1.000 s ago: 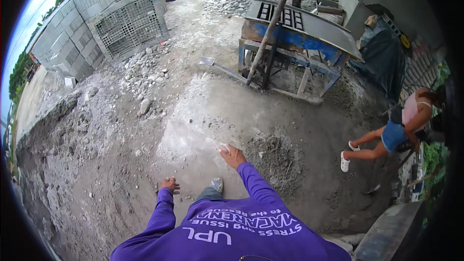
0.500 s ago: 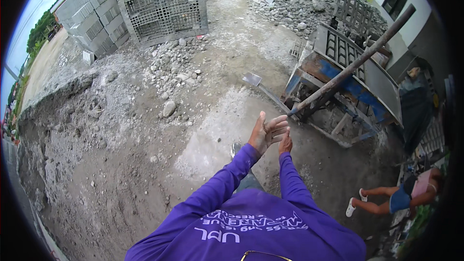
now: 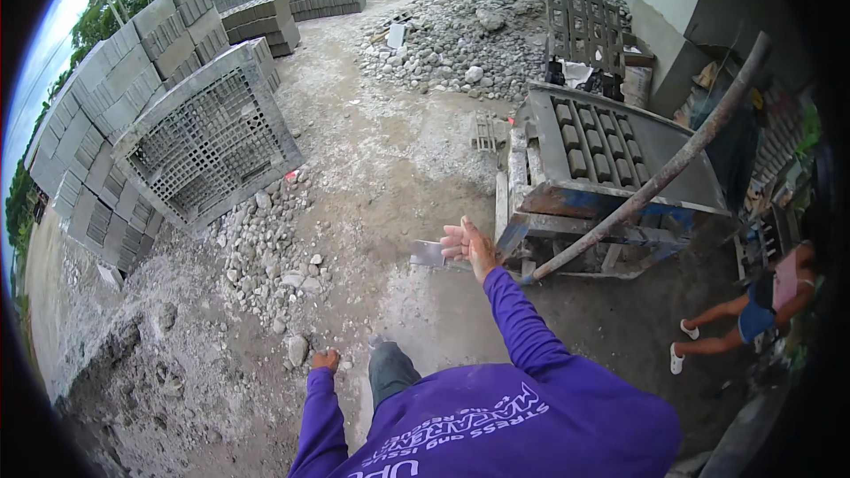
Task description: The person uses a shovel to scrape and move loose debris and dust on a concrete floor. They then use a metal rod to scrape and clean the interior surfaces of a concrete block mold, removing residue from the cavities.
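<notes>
Mid-frame, I count one shovel (image 3: 427, 253) behind the spread, empty right hand (image 3: 471, 246); I can't tell how closed the left hand (image 3: 325, 359) is.

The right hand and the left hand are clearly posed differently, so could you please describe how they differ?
The right hand reaches forward, overlapping the shovel blade in view; the left hand hangs lower, left of the trouser leg.
The right hand is open with its fingers showing; the left hand's are hard to make out.
The right hand looks larger in view than the left hand.
Both emerge from purple sleeves.
</notes>
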A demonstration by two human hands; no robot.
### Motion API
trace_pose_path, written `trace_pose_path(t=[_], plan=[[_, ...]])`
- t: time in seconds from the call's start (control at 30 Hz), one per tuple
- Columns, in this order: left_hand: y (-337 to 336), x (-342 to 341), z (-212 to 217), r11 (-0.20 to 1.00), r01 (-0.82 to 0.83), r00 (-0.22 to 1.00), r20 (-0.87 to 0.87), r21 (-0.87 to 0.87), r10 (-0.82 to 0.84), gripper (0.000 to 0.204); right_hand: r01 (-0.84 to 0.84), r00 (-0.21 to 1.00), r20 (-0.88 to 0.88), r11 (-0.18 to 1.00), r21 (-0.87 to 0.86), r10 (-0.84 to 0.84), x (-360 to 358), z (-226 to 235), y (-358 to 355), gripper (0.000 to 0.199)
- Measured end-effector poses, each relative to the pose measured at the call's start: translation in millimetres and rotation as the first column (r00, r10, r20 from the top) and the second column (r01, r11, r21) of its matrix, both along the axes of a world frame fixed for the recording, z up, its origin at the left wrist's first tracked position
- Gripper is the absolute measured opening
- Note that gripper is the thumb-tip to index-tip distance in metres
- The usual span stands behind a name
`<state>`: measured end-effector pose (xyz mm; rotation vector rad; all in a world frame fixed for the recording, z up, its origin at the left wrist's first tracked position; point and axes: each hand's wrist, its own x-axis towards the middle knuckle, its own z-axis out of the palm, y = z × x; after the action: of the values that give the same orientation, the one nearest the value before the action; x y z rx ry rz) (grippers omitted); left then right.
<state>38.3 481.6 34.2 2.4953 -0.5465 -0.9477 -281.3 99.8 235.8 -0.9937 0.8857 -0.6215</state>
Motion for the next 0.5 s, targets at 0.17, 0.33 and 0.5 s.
trace_pose_path(t=[0.17,0.33,0.5], plan=[[97.7,88.0,-32.9,0.524,-0.821,0.434,-0.347,0.229,0.832,0.06,0.177,0.744,-0.657,0.984,0.015,-0.124,3.5,-179.7,-109.2,0.049],[-14.4,130.3,-33.7,0.536,-0.713,0.369,-0.41,0.451,0.835,0.048,0.178,0.429,-0.861,0.909,0.377,0.273,-24.2,-303.5,-50.5,0.046],[-142.6,230.7,-35.3,0.726,-0.523,0.593,-0.421,0.446,0.686,0.036,0.243,0.673,-0.702,0.825,0.509,0.235,53.5,-236.9,-8.1,0.042]])
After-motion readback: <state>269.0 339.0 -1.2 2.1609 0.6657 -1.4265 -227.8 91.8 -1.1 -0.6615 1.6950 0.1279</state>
